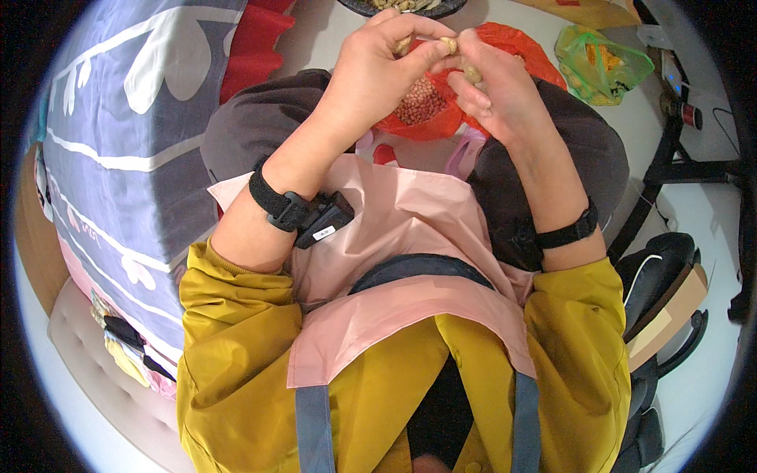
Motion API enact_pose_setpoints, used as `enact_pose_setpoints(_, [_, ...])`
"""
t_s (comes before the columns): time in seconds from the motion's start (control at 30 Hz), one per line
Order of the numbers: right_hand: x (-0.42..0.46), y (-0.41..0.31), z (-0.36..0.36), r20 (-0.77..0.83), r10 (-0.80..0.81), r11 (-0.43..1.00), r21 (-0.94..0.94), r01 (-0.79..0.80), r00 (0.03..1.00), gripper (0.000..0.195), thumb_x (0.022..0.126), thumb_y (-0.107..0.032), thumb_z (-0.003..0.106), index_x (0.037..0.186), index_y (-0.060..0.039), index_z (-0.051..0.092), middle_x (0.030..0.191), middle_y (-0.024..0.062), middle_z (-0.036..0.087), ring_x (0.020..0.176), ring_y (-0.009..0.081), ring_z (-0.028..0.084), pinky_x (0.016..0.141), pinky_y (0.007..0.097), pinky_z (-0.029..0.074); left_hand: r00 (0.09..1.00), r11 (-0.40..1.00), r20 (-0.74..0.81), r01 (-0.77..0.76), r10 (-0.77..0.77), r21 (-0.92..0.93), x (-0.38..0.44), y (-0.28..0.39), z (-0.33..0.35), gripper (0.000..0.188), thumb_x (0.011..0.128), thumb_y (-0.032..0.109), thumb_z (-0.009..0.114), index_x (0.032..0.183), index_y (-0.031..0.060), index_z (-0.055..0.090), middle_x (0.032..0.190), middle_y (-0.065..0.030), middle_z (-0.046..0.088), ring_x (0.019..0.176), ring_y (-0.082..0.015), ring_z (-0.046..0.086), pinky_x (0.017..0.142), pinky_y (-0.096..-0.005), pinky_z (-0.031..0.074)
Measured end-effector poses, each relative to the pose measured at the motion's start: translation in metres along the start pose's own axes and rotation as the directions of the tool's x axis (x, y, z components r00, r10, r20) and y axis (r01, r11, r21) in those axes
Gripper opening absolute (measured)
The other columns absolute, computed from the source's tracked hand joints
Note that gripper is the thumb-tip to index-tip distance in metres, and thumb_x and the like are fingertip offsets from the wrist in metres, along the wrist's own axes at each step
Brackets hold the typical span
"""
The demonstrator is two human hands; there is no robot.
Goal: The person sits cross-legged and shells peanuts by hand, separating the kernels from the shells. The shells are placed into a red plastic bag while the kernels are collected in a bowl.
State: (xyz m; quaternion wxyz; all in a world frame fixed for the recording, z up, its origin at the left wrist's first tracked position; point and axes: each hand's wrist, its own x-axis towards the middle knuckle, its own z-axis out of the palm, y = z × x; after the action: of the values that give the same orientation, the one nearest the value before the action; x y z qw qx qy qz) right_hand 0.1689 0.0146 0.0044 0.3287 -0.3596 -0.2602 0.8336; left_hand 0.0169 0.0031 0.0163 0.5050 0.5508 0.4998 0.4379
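My left hand pinches an unshelled peanut between thumb and forefinger. Another peanut pod is tucked behind its curled fingers. My right hand meets it from the right, its fingertips at the pinched pod. A further peanut pod sits in the right hand's curled fingers. Below both hands, an opened red plastic bag holds many shelled pink peanut kernels. The hands hide part of the bag.
A dark round tray with pods or shells lies at the top edge. A green plastic bag with yellow contents rests on the floor at right. To the left stands a bed with a blue-grey patterned cover. A black metal frame is at right.
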Motion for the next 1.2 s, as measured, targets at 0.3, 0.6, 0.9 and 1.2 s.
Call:
enact_pose_setpoints(0.3, [0.002,0.006,-0.005,0.09,-0.055,0.997,0.067,0.049,0.994,0.02,0.089,-0.021,0.047,0.089,-0.0028,0.055,0.075,0.0003,0.053,0.045,0.0024,0.035,0.042,0.0167,0.031,0.962,0.938,-0.003,-0.267,0.274,0.222,0.001,-0.013,-0.005,0.014,0.075,0.013,0.064,0.085,0.0023,0.062,0.081,-0.0082,0.059,0.074,-0.0177,0.057,0.069,-0.0269,0.044])
enact_pose_setpoints(0.6, [0.001,0.008,0.0,0.027,-0.034,0.998,0.054,0.033,0.999,0.024,0.089,-0.024,0.048,0.085,-0.0018,0.056,0.063,-0.0006,0.05,0.044,0.0041,0.036,0.042,0.0177,0.03,0.991,0.965,0.046,-0.134,0.126,0.224,-0.005,0.008,-0.001,0.008,0.082,0.008,0.054,0.081,0.0005,0.056,0.072,-0.0032,0.053,0.064,-0.012,0.051,0.059,-0.0228,0.042])
enact_pose_setpoints(0.9, [0.001,0.008,0.004,-0.034,-0.084,0.966,-0.247,0.073,0.996,0.031,0.089,-0.028,0.044,0.075,-0.0014,0.052,0.052,-0.0033,0.04,0.043,0.0048,0.033,0.041,0.0203,0.026,0.898,0.783,0.088,-0.422,0.432,0.457,-0.003,-0.013,-0.003,0.009,0.078,0.011,0.057,0.079,0.0023,0.057,0.072,-0.0114,0.057,0.071,-0.0295,0.056,0.062,-0.0353,0.045])
enact_pose_setpoints(1.2, [-0.002,0.008,0.012,-0.044,-0.073,0.995,-0.065,0.07,0.996,0.028,0.09,-0.026,0.041,0.077,-0.0021,0.051,0.059,-0.0021,0.042,0.046,0.0051,0.033,0.044,0.0207,0.028,0.91,0.843,0.036,-0.397,0.413,0.362,-0.001,-0.016,-0.002,0.011,0.078,0.01,0.057,0.085,0.0013,0.058,0.073,-0.0112,0.058,0.07,-0.0264,0.057,0.063,-0.0321,0.046])
